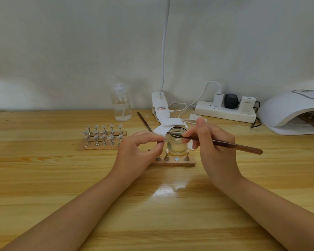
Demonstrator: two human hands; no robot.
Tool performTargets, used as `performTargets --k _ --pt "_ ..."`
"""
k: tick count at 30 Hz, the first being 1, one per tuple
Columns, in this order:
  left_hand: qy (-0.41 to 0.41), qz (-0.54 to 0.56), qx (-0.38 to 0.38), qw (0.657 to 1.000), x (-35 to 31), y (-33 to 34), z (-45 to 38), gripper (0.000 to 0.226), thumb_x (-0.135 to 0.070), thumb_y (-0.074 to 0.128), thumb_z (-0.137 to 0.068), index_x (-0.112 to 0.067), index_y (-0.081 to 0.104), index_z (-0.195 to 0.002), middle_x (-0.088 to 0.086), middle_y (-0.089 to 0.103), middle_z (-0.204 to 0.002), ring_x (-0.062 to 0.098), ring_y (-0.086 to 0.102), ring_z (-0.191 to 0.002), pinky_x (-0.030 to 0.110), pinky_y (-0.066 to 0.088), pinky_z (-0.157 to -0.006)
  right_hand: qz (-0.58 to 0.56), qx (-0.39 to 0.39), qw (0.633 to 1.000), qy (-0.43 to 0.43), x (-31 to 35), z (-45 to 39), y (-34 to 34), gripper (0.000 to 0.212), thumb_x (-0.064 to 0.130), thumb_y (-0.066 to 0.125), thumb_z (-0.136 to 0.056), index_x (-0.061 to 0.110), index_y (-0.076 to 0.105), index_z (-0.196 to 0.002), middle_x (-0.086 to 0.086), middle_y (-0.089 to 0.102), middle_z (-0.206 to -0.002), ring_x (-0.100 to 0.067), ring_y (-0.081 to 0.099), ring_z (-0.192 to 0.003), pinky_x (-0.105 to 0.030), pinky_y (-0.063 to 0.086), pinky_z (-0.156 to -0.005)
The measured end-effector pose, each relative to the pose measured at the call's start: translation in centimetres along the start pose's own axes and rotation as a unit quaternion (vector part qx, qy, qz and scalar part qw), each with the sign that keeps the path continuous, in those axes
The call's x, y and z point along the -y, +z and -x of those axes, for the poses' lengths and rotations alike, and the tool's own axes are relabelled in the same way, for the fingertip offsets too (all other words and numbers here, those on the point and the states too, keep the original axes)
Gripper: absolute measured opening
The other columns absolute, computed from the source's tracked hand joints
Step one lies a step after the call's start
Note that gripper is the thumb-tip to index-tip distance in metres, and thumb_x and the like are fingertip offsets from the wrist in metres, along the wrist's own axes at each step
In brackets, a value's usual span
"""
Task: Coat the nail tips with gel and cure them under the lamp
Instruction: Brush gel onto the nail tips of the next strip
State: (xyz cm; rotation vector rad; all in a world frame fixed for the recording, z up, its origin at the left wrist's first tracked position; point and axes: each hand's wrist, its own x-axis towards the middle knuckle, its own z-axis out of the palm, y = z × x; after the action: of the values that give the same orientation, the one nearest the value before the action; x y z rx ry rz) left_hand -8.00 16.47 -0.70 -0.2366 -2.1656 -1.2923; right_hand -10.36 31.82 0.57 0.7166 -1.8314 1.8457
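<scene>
My left hand pinches 1 nail tip beside the gel jar, my right hand pinches the brush over its mouth; I should load little gel, stroke thinly.

The table was glossy varnished wood. The jar looked like clear glass, the bottle at eleven o'clock clear plastic. The curing lamp was smooth white plastic; the stands looked metal.
</scene>
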Motion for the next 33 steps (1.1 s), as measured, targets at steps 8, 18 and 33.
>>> performTargets --k 8,18,33 --pt "-0.006 0.001 0.002 1.0 -0.11 -0.02 0.05 0.029 -0.001 0.07 -0.075 -0.03 0.069 -0.077 -0.018 0.066 -0.079 -0.005 0.061 -0.08 0.01 0.045 -0.079 -0.016 0.01 0.999 0.032 0.13 0.1 0.1 0.038 0.04 0.044 -0.081 0.016 0.066 -0.061 0.005 0.063 -0.051 0.003 0.054 -0.048 -0.009 0.041 -0.049" --pt "-0.033 0.019 0.02 0.999 -0.49 -0.08 0.16 0.019 0.001 0.069 -0.073 -0.018 0.072 -0.078 -0.009 0.069 -0.077 -0.001 0.062 -0.077 0.021 0.05 -0.079 -0.004 -0.004 1.0 0.022 -0.08 -0.23 -0.09 0.041 0.038 0.044 -0.091 0.018 0.066 -0.063 0.005 0.063 -0.054 0.002 0.055 -0.051 -0.009 0.041 -0.051" --pt "-0.041 0.009 0.028 0.999 -0.86 -0.09 0.23 0.019 0.001 0.069 -0.074 -0.018 0.072 -0.077 -0.007 0.069 -0.077 0.003 0.062 -0.078 0.027 0.05 -0.083 -0.009 0.01 1.0 0.026 0.08 -0.22 -0.1 0.041 0.04 0.045 -0.086 0.016 0.066 -0.061 0.005 0.061 -0.05 0.002 0.053 -0.047 -0.008 0.04 -0.048"
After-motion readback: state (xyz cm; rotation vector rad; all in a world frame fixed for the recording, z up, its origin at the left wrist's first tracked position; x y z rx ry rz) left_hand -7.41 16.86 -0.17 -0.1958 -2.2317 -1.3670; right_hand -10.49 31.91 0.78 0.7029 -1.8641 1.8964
